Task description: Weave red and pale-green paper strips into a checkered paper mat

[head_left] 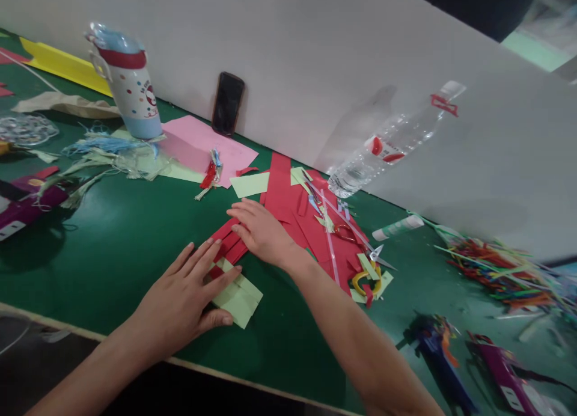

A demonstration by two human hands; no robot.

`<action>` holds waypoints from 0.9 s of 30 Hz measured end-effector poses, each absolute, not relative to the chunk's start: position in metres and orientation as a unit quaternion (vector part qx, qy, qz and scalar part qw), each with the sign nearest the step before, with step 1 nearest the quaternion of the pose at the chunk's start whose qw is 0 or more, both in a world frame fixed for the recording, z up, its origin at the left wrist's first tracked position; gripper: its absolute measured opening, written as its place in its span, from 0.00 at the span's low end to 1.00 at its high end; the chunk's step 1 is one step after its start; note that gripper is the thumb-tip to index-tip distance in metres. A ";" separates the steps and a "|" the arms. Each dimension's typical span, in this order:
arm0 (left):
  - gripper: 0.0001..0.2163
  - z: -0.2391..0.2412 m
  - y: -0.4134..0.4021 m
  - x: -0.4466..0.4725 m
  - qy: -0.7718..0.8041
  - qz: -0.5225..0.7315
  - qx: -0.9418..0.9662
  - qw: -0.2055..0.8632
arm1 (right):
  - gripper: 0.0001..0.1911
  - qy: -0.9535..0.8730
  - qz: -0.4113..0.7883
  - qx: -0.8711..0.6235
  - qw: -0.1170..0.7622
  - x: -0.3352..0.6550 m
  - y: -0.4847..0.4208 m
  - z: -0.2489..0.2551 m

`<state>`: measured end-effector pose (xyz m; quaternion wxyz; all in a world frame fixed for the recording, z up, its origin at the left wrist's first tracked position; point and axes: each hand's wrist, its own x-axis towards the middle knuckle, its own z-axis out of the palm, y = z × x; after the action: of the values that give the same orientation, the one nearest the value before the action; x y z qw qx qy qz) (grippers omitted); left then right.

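Observation:
My left hand (189,296) lies with fingers spread over a woven piece of pale green and red paper strips (238,299), covering its left side. Red paper strips (232,247) run from this piece up and to the right. Over their upper part rests my right hand (261,231), palm down with fingers stretched out. Beyond it lie more red paper sheets (282,184) and a pale green paper piece (250,184). What lies beneath both palms is hidden.
Yellow-handled scissors (367,281) lie among scraps at right. A clear bottle (392,145), a phone (228,103) and a patterned flask (135,91) stand along the wall. Purple hot glue guns (507,368) and a pile of coloured strips (505,269) lie on the green table.

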<state>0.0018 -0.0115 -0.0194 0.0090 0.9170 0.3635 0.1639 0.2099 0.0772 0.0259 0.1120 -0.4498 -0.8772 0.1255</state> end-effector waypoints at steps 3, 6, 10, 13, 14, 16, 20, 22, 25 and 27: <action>0.32 -0.022 -0.011 0.002 0.368 0.158 0.916 0.003 | 0.24 -0.874 0.095 -0.469 0.089 0.207 0.069 0.016; 0.33 -0.023 -0.011 0.002 0.368 0.154 0.917 0.005 | 0.27 -0.873 0.088 -0.479 0.038 0.200 0.069 0.007; 0.33 -0.023 -0.012 0.002 0.365 0.144 0.920 0.002 | 0.28 -0.871 0.092 -0.483 0.016 0.198 0.074 -0.001; 0.34 -0.022 -0.012 -0.001 0.357 0.132 0.925 0.000 | 0.28 -0.870 0.093 -0.484 0.026 0.199 0.075 -0.003; 0.35 -0.022 -0.013 -0.002 0.354 0.129 0.926 0.000 | 0.28 -0.870 0.094 -0.483 0.027 0.199 0.075 -0.003; 0.36 -0.022 -0.013 -0.003 0.346 0.125 0.930 -0.005 | 0.28 -0.871 0.095 -0.481 0.028 0.200 0.074 -0.004; 0.39 -0.022 -0.014 -0.005 0.333 0.114 0.936 -0.025 | 0.28 -0.871 0.092 -0.481 0.033 0.200 0.074 -0.005; 0.40 -0.022 -0.014 -0.005 0.332 0.113 0.936 -0.031 | 0.28 -0.870 0.094 -0.482 0.036 0.200 0.074 -0.005; 0.42 -0.021 -0.015 -0.005 0.329 0.116 0.936 -0.040 | 0.28 -0.868 0.099 -0.484 0.042 0.200 0.074 -0.005; 0.44 -0.020 -0.017 -0.004 0.330 0.118 0.935 -0.046 | 0.28 -0.866 0.105 -0.486 0.041 0.200 0.075 -0.005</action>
<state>-0.0039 -0.0166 -0.0199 -0.0464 0.9354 0.3299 0.1184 0.2000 0.0747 -0.0045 0.0412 -0.4863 -0.8664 0.1055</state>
